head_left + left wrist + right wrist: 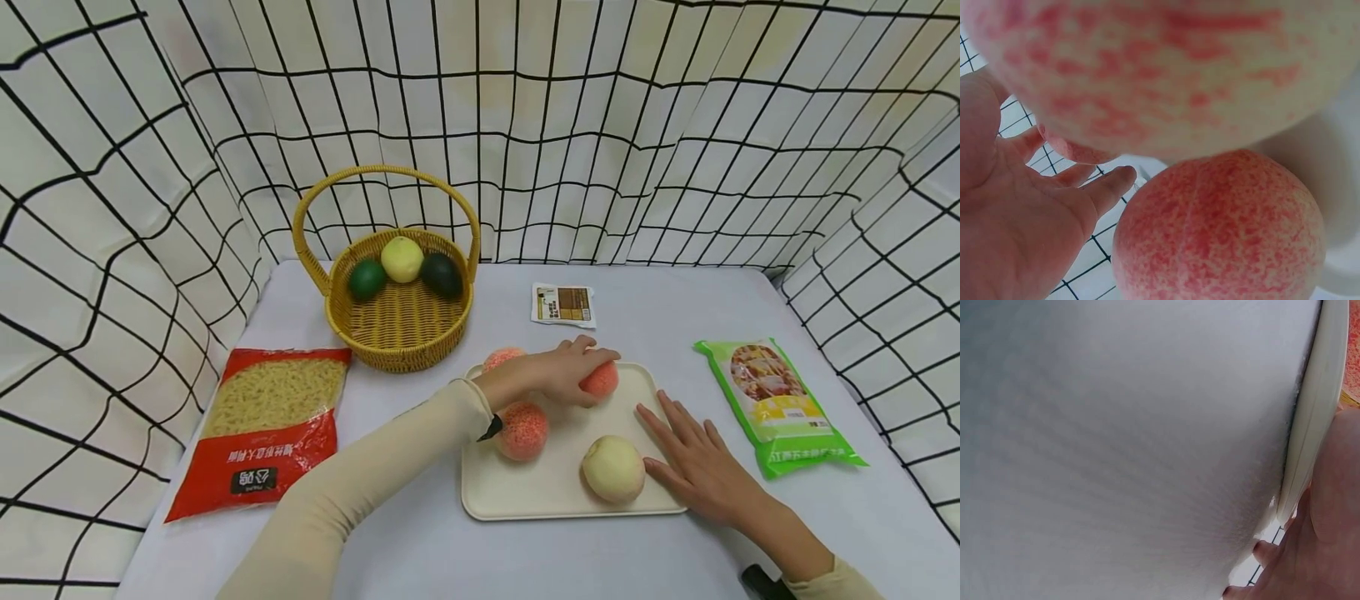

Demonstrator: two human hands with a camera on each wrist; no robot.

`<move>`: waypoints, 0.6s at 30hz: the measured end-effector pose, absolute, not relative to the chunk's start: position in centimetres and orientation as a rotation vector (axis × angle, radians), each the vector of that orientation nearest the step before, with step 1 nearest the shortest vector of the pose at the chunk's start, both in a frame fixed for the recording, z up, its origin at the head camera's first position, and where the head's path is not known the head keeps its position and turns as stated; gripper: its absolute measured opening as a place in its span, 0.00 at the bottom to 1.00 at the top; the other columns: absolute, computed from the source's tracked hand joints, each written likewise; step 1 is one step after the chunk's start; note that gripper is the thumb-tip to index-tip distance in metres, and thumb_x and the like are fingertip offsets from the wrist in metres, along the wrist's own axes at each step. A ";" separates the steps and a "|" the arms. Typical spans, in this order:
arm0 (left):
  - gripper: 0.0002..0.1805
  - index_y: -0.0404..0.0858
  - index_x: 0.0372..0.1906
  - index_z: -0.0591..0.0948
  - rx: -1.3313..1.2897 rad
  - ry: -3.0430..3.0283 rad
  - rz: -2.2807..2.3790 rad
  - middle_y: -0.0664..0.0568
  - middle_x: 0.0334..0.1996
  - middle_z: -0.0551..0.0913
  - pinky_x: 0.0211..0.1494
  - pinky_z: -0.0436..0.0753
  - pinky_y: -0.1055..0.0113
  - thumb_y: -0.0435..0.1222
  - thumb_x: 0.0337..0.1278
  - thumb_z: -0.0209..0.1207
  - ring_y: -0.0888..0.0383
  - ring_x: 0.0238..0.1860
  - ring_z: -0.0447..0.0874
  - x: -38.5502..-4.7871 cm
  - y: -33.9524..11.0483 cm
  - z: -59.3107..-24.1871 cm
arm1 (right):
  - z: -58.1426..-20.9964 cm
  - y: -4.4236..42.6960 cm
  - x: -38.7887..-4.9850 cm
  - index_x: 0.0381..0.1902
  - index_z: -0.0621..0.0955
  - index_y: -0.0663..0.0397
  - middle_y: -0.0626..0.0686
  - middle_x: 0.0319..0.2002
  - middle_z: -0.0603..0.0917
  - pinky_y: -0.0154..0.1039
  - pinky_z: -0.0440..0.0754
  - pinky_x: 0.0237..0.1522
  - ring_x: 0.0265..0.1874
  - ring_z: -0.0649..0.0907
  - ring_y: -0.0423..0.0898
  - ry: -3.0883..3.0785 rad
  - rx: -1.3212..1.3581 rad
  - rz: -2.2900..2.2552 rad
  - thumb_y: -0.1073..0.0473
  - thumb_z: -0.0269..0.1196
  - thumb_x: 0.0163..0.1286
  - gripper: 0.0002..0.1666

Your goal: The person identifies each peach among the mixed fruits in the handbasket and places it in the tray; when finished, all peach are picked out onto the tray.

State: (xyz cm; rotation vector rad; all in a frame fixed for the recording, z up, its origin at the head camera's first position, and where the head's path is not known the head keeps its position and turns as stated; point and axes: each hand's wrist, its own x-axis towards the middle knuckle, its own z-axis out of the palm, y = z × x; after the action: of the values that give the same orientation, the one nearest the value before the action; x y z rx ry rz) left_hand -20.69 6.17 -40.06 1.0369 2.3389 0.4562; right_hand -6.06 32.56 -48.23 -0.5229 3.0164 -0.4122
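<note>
My left hand (558, 373) reaches across the cream tray (540, 510) and holds a red-speckled peach (602, 379) at its back right, fingers over the top and thumb on the near side. Under the left wrist lies a second peach (522, 431); another peach (504, 357) is partly hidden behind the forearm. A pale yellow round fruit (613, 469) sits at the tray's front right. Beside it, my right hand (693, 467) lies spread along the tray's right edge, holding nothing. Two peaches fill much of the left wrist view, the lower peach (1219, 231) speckled red.
A wicker basket (401, 354) with a tall handle holds a green fruit (367, 280), a pale yellow fruit (402, 259) and a dark green fruit (441, 275). Around the tray lie a red pasta bag (277, 433), a small packet (563, 305) and a green bag (780, 404). Black mesh encloses the table.
</note>
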 end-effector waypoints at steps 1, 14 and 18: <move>0.44 0.57 0.87 0.53 1.032 2.342 0.461 0.43 0.87 0.49 0.83 0.67 0.41 0.45 0.75 0.62 0.39 0.86 0.53 -20.7 6.1 -40.0 | -48.2 32.6 -6.1 0.86 0.57 0.32 0.59 0.88 0.50 0.80 0.58 0.72 0.82 0.60 0.71 3.016 -0.528 -0.411 0.39 0.60 0.80 0.44; 0.42 0.48 0.86 0.57 1.077 2.429 0.787 0.38 0.85 0.53 0.85 0.62 0.40 0.46 0.75 0.62 0.39 0.85 0.55 -21.9 0.6 -38.5 | -47.4 33.1 -7.2 0.85 0.60 0.37 0.63 0.84 0.60 0.75 0.69 0.69 0.77 0.69 0.70 3.048 -0.620 -0.334 0.41 0.62 0.79 0.43; 0.42 0.48 0.86 0.56 0.975 2.531 0.920 0.41 0.85 0.56 0.85 0.62 0.41 0.45 0.76 0.61 0.42 0.85 0.56 -22.0 -3.2 -37.2 | -45.9 33.5 -8.8 0.84 0.62 0.40 0.63 0.76 0.73 0.70 0.75 0.67 0.70 0.77 0.68 3.093 -0.614 -0.333 0.42 0.62 0.80 0.41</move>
State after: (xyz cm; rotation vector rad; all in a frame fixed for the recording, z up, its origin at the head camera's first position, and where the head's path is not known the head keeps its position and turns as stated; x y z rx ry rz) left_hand -21.96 -3.24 -37.23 0.9746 2.5314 0.9201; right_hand -8.77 33.51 -45.93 -0.6145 3.0929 -0.3329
